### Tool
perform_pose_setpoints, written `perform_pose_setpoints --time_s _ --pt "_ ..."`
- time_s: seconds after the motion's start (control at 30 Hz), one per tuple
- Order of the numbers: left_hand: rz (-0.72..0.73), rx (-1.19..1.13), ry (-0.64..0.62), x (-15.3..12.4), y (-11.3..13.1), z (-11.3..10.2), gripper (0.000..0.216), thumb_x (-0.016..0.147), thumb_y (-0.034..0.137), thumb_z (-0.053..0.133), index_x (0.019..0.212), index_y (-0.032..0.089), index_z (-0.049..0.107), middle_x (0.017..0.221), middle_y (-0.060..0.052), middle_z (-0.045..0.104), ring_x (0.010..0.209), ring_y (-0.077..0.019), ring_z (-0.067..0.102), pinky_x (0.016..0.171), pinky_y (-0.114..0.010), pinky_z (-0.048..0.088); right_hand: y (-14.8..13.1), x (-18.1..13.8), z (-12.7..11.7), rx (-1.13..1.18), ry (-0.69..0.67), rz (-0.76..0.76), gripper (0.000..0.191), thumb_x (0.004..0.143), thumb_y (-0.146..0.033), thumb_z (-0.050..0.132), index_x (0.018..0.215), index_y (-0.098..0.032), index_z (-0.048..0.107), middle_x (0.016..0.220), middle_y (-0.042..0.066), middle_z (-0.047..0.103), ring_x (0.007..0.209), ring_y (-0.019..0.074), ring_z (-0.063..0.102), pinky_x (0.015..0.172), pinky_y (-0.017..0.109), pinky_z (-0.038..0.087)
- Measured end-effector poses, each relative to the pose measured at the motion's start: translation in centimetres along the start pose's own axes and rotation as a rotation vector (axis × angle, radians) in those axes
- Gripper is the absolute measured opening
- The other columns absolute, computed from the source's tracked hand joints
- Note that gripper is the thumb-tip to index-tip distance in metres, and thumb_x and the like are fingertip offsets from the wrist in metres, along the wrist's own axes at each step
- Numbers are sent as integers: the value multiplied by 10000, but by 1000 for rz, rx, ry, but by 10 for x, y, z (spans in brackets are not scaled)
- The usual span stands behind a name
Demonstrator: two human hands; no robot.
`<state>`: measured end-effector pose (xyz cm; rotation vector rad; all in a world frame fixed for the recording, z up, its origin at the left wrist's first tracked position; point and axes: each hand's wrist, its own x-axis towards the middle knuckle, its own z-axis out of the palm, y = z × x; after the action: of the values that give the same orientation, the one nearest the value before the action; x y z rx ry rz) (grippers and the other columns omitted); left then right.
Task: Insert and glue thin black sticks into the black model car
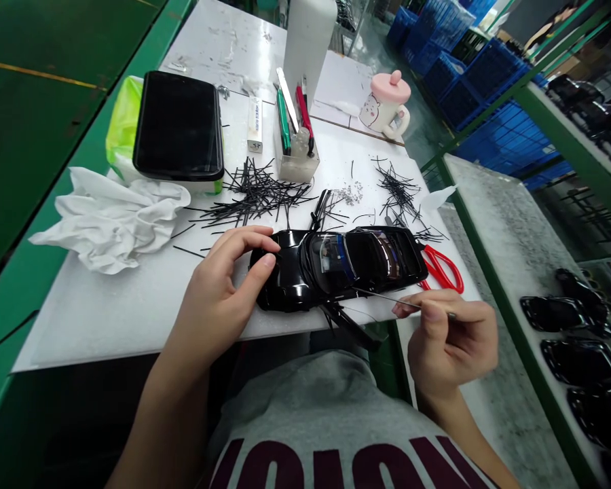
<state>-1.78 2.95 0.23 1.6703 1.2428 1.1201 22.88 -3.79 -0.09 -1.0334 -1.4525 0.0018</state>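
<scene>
At six o'clock, along the near edge of the white surface, one glossy black model car body lies lengthwise across the view. The left hand is cupped over one end of it, thumb and curled fingers on the shell, apparently to stop the body sliding. The right hand pinches one thin metal pick between thumb and forefinger, its other fingers tucked in. The pick is held low and nearly level, seemingly to run along the car's near flank; whether its tip touches the shell is hard to tell.

Just behind the car, at twelve o'clock, lie two heaps of black bristle-like strands, with a small scatter of grey specks between them. Within easy reach at two o'clock sit one pair of red-handled scissors. Farther out at twelve, one clear acrylic holder keeps at least three hand tools upright and together. One black tablet-sized case rests at eleven, one crumpled white cloth at ten, and one white mug with a pink lid at one. At three o'clock, about three black moulded pieces lie on a neighbouring bench.
</scene>
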Motion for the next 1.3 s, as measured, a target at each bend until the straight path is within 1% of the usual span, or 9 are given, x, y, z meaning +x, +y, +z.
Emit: perform_pose_setpoints --time_s 0.43,0.6,0.73,0.8,0.87,0.93,1.03,1.17,1.3 --pt "4 -8 6 -1 -2 0 74 938 282 583 974 248 638 1229 8 635 1210 -176 576 1065 -263 409 -5 2 2 46 3 72 135 895 -97 616 801 -185 577 634 -25 631 515 135 617 456 283 489" --pt "4 -10 1 0 -5 0 80 944 284 572 979 250 635 1232 3 632 1218 -188 569 1074 -292 409 -21 40 -6 19 45 37 97 904 -194 647 828 -204 588 650 -19 615 547 170 640 438 315 491" --pt "26 6 3 0 -7 -1 98 961 296 539 990 247 619 1240 -18 621 1215 -208 567 1071 -351 417 -10 87 2 21 30 -202 85 906 -203 657 848 -220 597 645 -30 591 554 159 640 453 298 462" --pt "49 39 -10 -2 -7 -2 105 971 282 511 985 238 605 1224 -38 621 1192 -221 576 1049 -391 439 5 110 16 56 -70 -232 110 914 -202 651 831 -225 583 657 -29 614 560 146 636 487 286 481" --pt "127 107 -9 -6 -5 -1 81 966 248 508 988 235 586 1235 -54 621 1200 -236 566 1040 -429 453 23 131 35 51 -217 -122 137 942 -268 626 829 -229 560 687 -17 652 580 143 648 530 284 514" --pt "297 210 20 -11 -4 -1 99 954 203 524 1034 244 564 1291 -56 611 1331 -257 464 1118 -485 394 38 151 60 22 -335 -4 221 959 -378 596 811 -230 526 695 -2 670 592 148 662 546 283 527" --pt "501 324 -95 -17 -2 1 278 907 299 666 1151 262 538 1405 -57 571 1426 -284 355 1139 -494 405 54 173 97 28 -425 8 345 947 -514 565 763 -238 469 668 17 677 582 165 665 547 289 522" --pt "519 461 -178 -21 -2 1 670 829 562 721 1364 267 445 1513 -101 481 1468 -342 304 1145 -585 401 68 184 138 32 -489 -1 340 982 -510 466 766 -252 417 673 29 681 599 182 672 570 300 513" --pt "457 518 -245 -19 -3 1 789 828 564 719 1468 288 349 1599 -118 342 1509 -370 221 1151 -655 354 71 185 161 -26 -619 35 225 926 -330 584 757 -239 465 650 13 675 573 183 637 575 296 476"
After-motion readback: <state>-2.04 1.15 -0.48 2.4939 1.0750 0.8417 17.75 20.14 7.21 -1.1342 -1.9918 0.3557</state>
